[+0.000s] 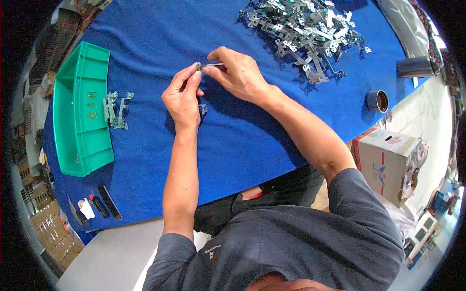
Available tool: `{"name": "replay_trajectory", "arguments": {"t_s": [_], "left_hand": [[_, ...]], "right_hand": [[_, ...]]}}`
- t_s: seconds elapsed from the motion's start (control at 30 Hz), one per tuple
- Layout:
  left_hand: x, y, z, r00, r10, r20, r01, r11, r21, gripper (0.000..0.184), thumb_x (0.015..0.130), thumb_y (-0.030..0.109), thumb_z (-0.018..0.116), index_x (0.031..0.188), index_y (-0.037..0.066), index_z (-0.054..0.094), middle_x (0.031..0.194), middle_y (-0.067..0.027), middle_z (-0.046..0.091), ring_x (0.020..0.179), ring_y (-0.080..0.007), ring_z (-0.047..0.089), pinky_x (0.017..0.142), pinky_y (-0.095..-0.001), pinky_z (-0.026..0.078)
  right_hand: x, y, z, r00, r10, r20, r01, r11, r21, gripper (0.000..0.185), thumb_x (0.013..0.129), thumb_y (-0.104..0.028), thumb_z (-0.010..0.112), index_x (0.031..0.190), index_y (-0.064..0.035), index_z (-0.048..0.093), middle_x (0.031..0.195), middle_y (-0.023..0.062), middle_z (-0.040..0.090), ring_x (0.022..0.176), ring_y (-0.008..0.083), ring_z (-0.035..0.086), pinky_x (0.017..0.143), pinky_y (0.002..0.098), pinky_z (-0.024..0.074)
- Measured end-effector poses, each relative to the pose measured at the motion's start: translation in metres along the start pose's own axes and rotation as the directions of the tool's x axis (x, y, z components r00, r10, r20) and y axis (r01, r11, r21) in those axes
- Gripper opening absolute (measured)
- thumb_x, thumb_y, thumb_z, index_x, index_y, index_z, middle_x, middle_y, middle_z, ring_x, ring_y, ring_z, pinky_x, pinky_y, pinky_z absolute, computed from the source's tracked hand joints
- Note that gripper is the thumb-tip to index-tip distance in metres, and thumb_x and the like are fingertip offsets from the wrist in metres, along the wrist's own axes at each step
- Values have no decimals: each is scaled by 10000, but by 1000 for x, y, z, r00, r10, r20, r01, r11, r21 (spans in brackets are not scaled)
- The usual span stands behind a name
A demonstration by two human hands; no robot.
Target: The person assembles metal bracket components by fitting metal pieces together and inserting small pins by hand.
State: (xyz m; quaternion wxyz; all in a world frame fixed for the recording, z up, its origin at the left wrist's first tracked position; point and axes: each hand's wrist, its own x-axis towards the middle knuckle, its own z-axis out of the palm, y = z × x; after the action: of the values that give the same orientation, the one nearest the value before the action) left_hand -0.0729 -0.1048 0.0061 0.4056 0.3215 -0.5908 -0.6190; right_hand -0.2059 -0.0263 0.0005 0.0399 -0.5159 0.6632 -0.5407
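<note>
My left hand (182,104) pinches the end of a small metal bracket (211,64) between thumb and fingertips. From the other side, my right hand (239,73) has its thumb and fingers closed on the same thin, grey piece; most of it is hidden by the fingers. Just beside the left wrist, another small metal piece (203,109) shows on the blue cloth, partly covered by the hand. A large heap of similar metal brackets (303,34) lies at the far right. A few more brackets (116,110) sit together on the left, against the green bin.
The green plastic bin (82,145) stands at the left with small brass-coloured pieces inside. Dark hand tools (104,203) lie at the near left corner. A round dark container (377,101) and a dark cylinder (415,67) are on the right. A cardboard box (386,162) stands beyond the table edge.
</note>
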Motion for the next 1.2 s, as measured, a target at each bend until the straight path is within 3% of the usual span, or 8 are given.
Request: {"name": "replay_trajectory", "arguments": {"t_s": [0.2, 0.3, 0.5, 0.7, 0.93, 1.03, 1.1, 1.2], "left_hand": [[0, 1, -1, 1000, -8, 19, 8, 1000, 21, 184, 884, -10, 694, 1063, -9, 736, 1022, -86, 715, 706, -62, 602, 541, -190, 490], [0, 1, 0, 1000, -25, 11, 24, 1000, 17, 186, 882, -10, 696, 1063, -6, 736, 1019, -84, 716, 694, -58, 597, 537, -185, 484], [0, 2, -1, 998, -50, 23, 50, 999, 5, 188, 875, -19, 699, 1059, -4, 737, 998, -76, 718, 681, -52, 591, 515, -176, 468], [1, 1, 0, 999, -52, 5, 52, 998, -21, 189, 873, -20, 700, 1058, -4, 738, 984, -70, 716, 677, -52, 588, 513, -177, 466], [1, 1, -1, 999, -49, 13, 49, 999, -7, 187, 876, -19, 698, 1058, -3, 739, 984, -70, 716, 672, -52, 582, 522, -178, 469], [1, 0, -1, 999, -43, 19, 44, 999, -23, 187, 878, -17, 697, 1060, -3, 738, 982, -69, 717, 671, -52, 582, 524, -177, 468], [1, 2, -1, 998, -47, 28, 47, 999, 0, 188, 879, -16, 696, 1062, -3, 738, 977, -68, 717, 665, -50, 578, 522, -176, 466], [1, 1, -1, 999, -41, 20, 41, 999, -1, 187, 879, -14, 696, 1061, -3, 738, 973, -67, 717, 657, -49, 572, 519, -176, 465]], "right_hand": [[3, 3, -7, 985, 45, 167, -17, 986, -168, 281, 923, -302, 635, 861, -28, 616, 800, 170, 658, 744, 382, 657, 640, 485, 505], [1, -4, -7, 993, 73, 97, -70, 997, -37, 287, 929, -303, 626, 846, -28, 616, 785, 170, 654, 734, 388, 651, 633, 494, 498], [3, 1, -8, 985, 63, 163, -37, 987, -158, 310, 934, -313, 615, 821, -24, 617, 788, 173, 663, 742, 388, 658, 637, 496, 501], [0, -1, -5, 997, 36, 66, -33, 999, -39, 230, 929, -214, 657, 829, -11, 618, 735, 162, 629, 652, 341, 628, 581, 419, 475], [1, 2, -4, 993, 30, 111, -14, 990, -141, 210, 921, -213, 669, 870, -14, 626, 739, 155, 641, 648, 325, 641, 577, 415, 480], [0, 0, -3, 999, 10, 33, -8, 999, -36, 208, 917, -214, 674, 880, -16, 624, 731, 155, 639, 646, 324, 642, 576, 417, 480], [2, 2, -7, 987, 74, 142, -63, 995, -81, 267, 923, -295, 631, 891, -30, 631, 782, 173, 669, 738, 389, 662, 628, 491, 510], [2, 1, -6, 987, 81, 142, -64, 991, -121, 259, 921, -287, 634, 893, -30, 629, 791, 173, 670, 742, 383, 664, 630, 488, 511]]}}
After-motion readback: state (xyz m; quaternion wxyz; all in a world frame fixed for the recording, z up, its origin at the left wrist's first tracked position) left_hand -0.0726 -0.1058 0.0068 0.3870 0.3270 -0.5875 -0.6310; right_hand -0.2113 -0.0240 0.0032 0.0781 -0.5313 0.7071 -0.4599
